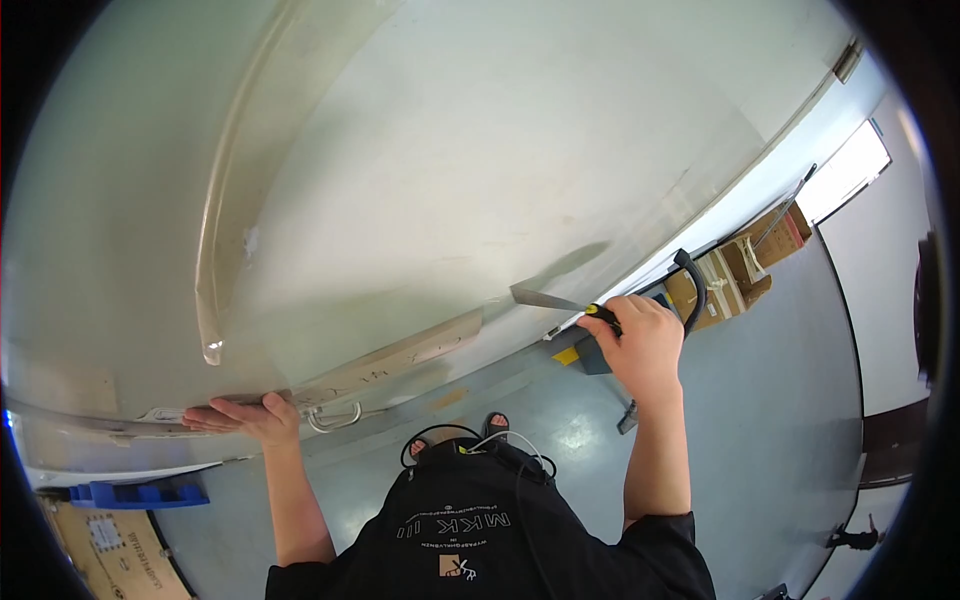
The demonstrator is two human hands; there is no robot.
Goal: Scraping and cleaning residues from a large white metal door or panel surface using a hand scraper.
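My right hand (640, 338) is closed round the black and yellow handle of a putty knife (552, 300). Its thin metal blade points left, with the tip at or very near the surface of a large whitish door-like panel (430, 170); I cannot tell if it presses there. My left hand (250, 417) is open, fingers stretched out to the left, against the panel's lower part. Just right of that hand a bent metal handle (335, 417) sticks out. A brownish strip with handwritten marks (390, 355) runs along the panel between my hands.
A long glossy ridge (215, 230) runs down the panel's left side. Cardboard boxes (735, 280) and a black curved handle (692, 285) stand at the right. A blue tray-like object (140, 495) and a brown board (115, 550) lie lower left on the grey floor (770, 400).
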